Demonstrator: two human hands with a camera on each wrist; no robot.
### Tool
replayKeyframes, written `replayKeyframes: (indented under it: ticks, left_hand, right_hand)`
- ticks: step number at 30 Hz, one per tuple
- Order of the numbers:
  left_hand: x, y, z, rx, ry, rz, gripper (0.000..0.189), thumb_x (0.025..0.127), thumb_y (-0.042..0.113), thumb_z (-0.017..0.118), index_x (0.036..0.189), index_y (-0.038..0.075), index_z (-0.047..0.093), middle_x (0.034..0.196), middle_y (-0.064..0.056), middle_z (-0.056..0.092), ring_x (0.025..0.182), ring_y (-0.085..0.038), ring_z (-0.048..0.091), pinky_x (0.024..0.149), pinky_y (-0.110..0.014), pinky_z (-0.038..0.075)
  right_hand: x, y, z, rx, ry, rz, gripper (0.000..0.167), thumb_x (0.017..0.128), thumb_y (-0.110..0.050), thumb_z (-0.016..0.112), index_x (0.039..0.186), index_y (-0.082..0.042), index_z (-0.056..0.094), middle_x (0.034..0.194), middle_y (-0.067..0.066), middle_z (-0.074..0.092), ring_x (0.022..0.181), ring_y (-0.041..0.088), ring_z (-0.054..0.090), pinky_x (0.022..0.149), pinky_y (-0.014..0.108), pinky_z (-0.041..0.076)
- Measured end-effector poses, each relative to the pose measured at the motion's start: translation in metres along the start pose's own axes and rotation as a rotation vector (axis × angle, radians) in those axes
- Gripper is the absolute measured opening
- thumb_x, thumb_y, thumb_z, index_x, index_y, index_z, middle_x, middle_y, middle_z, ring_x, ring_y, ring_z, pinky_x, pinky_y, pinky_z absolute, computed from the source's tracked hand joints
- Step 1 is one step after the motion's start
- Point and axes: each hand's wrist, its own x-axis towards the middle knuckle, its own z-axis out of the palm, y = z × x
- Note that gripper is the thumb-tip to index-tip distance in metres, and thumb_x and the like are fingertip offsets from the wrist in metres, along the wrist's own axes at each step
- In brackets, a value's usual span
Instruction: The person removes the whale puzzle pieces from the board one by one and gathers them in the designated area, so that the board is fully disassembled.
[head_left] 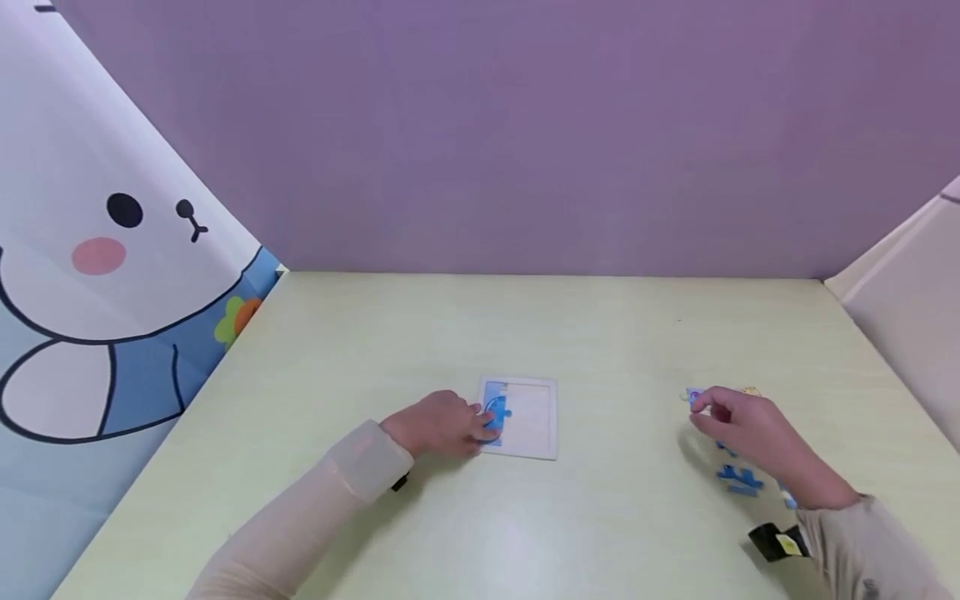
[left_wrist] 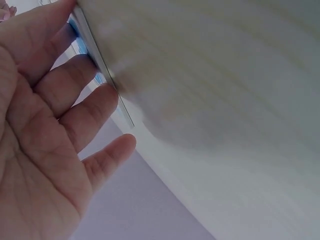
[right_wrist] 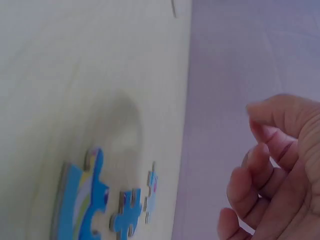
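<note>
A square white puzzle tray (head_left: pixel 532 425) lies on the table, with blue jigsaw pieces (head_left: pixel 498 407) set along its left side. My left hand (head_left: pixel 447 423) rests its fingertips on the tray's left edge, the fingers slightly bent over those pieces. In the left wrist view the fingers (left_wrist: pixel 80 82) meet the tray's thin rim. Over a group of loose jigsaw pieces (head_left: pixel 742 477) at the right, my right hand (head_left: pixel 757 429) hovers with loosely curled fingers and thumb near the index finger. Nothing shows between its fingertips in the right wrist view, where blue pieces (right_wrist: pixel 131 210) lie below.
The pale wooden table (head_left: pixel 600 517) runs back to a purple panel (head_left: pixel 525 142). A cartoon-printed cloth (head_left: pixel 150 275) borders it at the left, and a pale cloth (head_left: pixel 907 292) at the right. A black strap piece (head_left: pixel 768 542) hangs by the right sleeve.
</note>
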Motion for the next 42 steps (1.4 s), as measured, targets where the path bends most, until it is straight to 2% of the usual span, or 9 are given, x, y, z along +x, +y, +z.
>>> replayKeyframes:
  ticks: [5,8,15,18,20,23,27,33,42]
  left_hand:
    - [0.0,0.001,-0.002,-0.001,-0.016,-0.029,0.035,0.094,0.025,0.061,0.129,0.026,0.063,0.133,0.0,0.057,0.108,-0.022,0.063,0.085,-0.028,0.045]
    - [0.001,0.002,-0.001,0.002,-0.027,-0.023,0.036,0.094,0.025,0.061,0.129,0.026,0.062,0.133,0.0,0.057,0.102,-0.023,0.064,0.082,-0.027,0.045]
    - [0.003,0.002,0.001,0.005,-0.02,-0.018,0.035,0.094,0.026,0.061,0.129,0.026,0.063,0.133,0.0,0.057,0.102,-0.022,0.064,0.08,-0.027,0.044]
    - [0.003,0.001,0.001,0.019,-0.002,0.0,0.034,0.094,0.025,0.062,0.128,0.026,0.064,0.131,0.0,0.058,0.086,-0.018,0.065,0.074,-0.024,0.043]
    - [0.004,0.0,0.001,0.043,0.01,0.022,0.034,0.093,0.025,0.062,0.127,0.025,0.065,0.13,0.0,0.06,0.072,-0.014,0.06,0.068,-0.022,0.04]
    - [0.004,-0.001,0.002,0.073,0.019,0.043,0.034,0.093,0.025,0.062,0.126,0.026,0.065,0.128,0.0,0.061,0.062,-0.01,0.049,0.062,-0.021,0.036]
    - [0.005,0.0,0.003,0.084,0.009,0.04,0.034,0.093,0.026,0.061,0.127,0.027,0.065,0.129,0.0,0.061,0.061,-0.008,0.046,0.062,-0.02,0.036]
    - [0.008,0.0,0.002,0.058,-0.045,-0.013,0.037,0.094,0.028,0.06,0.131,0.031,0.061,0.134,0.004,0.057,0.063,-0.009,0.043,0.068,-0.022,0.036]
    - [0.008,0.004,0.0,0.027,-0.062,-0.048,0.037,0.095,0.029,0.06,0.132,0.032,0.059,0.136,0.005,0.055,0.068,-0.01,0.047,0.073,-0.022,0.038]
  right_hand:
    - [0.007,-0.007,0.007,-0.004,-0.037,-0.067,0.014,0.09,-0.013,0.066,0.1,-0.004,0.066,0.06,-0.007,0.038,0.049,0.004,0.026,0.049,0.025,0.029]
    - [0.01,-0.012,0.011,-0.055,-0.06,-0.089,0.021,0.087,-0.015,0.068,0.104,-0.003,0.068,0.06,-0.008,0.038,0.049,0.004,0.025,0.047,0.023,0.025]
    - [0.019,-0.024,0.022,-0.155,-0.102,-0.137,0.026,0.085,-0.019,0.07,0.108,-0.007,0.071,0.057,-0.011,0.037,0.047,0.002,0.024,0.045,0.02,0.02]
    - [0.022,-0.03,0.024,-0.163,-0.11,-0.178,0.022,0.085,-0.018,0.07,0.105,-0.009,0.073,0.056,-0.012,0.037,0.047,0.001,0.023,0.045,0.02,0.02]
    - [0.024,-0.035,0.026,-0.171,-0.107,-0.198,0.019,0.085,-0.018,0.07,0.103,-0.011,0.074,0.058,-0.013,0.04,0.048,0.001,0.026,0.044,0.02,0.022]
    - [0.028,-0.04,0.029,-0.184,-0.094,-0.203,0.018,0.085,-0.019,0.071,0.101,-0.011,0.074,0.062,-0.014,0.048,0.051,0.001,0.034,0.043,0.021,0.027]
    - [0.034,-0.047,0.034,-0.182,-0.072,-0.171,0.02,0.084,-0.018,0.072,0.101,-0.009,0.075,0.065,-0.012,0.056,0.052,0.002,0.041,0.042,0.021,0.029]
    - [0.043,-0.058,0.042,-0.185,-0.085,-0.143,0.024,0.084,-0.019,0.072,0.105,-0.008,0.074,0.062,-0.011,0.056,0.053,0.004,0.043,0.042,0.021,0.025]
    - [0.057,-0.073,0.055,-0.248,-0.124,-0.162,0.023,0.085,-0.022,0.072,0.106,-0.012,0.074,0.069,-0.008,0.063,0.063,0.005,0.051,0.045,0.023,0.037]
